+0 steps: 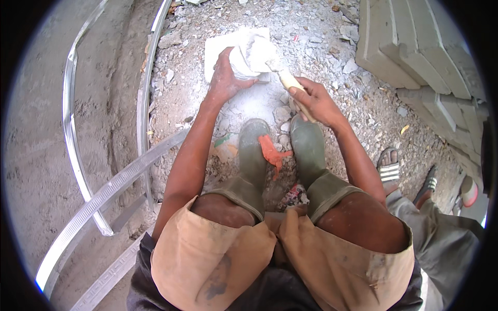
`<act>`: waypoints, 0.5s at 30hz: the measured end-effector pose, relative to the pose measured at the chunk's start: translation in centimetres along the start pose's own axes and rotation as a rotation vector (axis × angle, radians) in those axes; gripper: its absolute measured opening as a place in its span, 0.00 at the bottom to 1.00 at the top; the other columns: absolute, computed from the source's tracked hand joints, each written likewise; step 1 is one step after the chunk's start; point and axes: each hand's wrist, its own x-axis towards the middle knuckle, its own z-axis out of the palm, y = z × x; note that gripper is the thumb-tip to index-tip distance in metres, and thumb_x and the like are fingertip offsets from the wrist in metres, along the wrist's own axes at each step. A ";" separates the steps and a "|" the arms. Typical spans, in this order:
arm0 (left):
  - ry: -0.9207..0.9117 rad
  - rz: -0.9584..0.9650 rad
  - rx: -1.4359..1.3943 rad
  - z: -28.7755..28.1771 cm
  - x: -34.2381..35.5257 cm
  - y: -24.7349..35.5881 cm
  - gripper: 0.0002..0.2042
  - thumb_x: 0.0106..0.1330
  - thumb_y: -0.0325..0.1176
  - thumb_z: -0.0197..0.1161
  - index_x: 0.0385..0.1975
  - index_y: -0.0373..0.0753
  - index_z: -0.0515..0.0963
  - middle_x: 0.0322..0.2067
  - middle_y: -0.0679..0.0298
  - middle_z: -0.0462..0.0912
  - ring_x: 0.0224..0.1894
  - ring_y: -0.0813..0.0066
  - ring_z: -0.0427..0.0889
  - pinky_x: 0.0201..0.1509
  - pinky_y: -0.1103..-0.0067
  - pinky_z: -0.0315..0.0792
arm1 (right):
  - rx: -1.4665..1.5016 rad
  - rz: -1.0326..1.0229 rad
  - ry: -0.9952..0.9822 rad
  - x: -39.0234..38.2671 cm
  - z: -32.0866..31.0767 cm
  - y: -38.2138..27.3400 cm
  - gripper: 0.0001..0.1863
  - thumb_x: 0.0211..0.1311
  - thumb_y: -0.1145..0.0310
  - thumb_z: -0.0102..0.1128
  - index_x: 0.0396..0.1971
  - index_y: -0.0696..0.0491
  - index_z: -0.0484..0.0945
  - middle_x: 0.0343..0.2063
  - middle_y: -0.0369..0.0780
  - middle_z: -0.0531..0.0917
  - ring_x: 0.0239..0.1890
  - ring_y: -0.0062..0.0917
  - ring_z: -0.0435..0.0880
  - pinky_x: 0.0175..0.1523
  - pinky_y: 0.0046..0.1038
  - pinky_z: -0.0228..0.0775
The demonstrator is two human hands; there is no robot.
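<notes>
Your left hand point(226, 80) clasped a white tub point(237, 65); your right hand point(315, 102) gripped a wooden handle point(288, 80). Rubble point(324, 46) covered the ground between metal strips point(147, 93) and grey slabs point(390, 39).

Rubble-strewn ground point(358, 111) — stacked grey slabs point(402, 46) at right — bright light.

metal strips point(120, 178) are left of the boots point(253, 150), a handled tool point(288, 79) ahead.

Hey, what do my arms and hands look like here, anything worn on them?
Your left hand and right hand are ungloved, with no watch or bracelet visible. No sleeves show on the left forearm or right forearm. Pale dust seems to mark the left hand.
</notes>
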 end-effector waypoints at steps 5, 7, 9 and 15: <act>0.016 -0.029 0.067 0.4 0.1 0.3 0.54 0.41 0.43 0.84 0.68 0.33 0.55 0.63 0.46 0.64 0.66 0.49 0.66 0.71 0.62 0.64 | -0.055 0.029 0.050 -0.2 0.1 -0.1 0.23 0.74 0.59 0.56 0.60 0.59 0.73 0.22 0.34 0.77 0.17 0.16 0.74 0.22 0.22 0.66; -0.010 0.016 0.050 0.1 0.2 0.3 0.54 0.41 0.43 0.84 0.68 0.33 0.55 0.63 0.46 0.65 0.66 0.49 0.66 0.71 0.63 0.64 | -0.051 -0.048 0.011 -0.2 0.8 0.9 0.22 0.75 0.60 0.55 0.59 0.59 0.72 0.21 0.34 0.77 0.17 0.17 0.74 0.21 0.21 0.66; 0.006 0.032 0.050 0.1 0.1 0.3 0.54 0.41 0.43 0.84 0.67 0.33 0.56 0.62 0.46 0.65 0.66 0.49 0.66 0.71 0.63 0.64 | 0.050 -0.007 0.067 -0.2 0.2 0.5 0.21 0.75 0.60 0.55 0.58 0.60 0.73 0.21 0.35 0.77 0.17 0.17 0.74 0.22 0.22 0.67; 0.068 0.042 0.092 0.7 0.0 0.3 0.54 0.40 0.43 0.84 0.67 0.33 0.56 0.63 0.46 0.65 0.66 0.49 0.66 0.71 0.63 0.63 | 0.023 0.074 -0.024 -0.3 1.0 0.0 0.21 0.75 0.59 0.55 0.56 0.60 0.73 0.21 0.36 0.77 0.16 0.18 0.74 0.20 0.22 0.66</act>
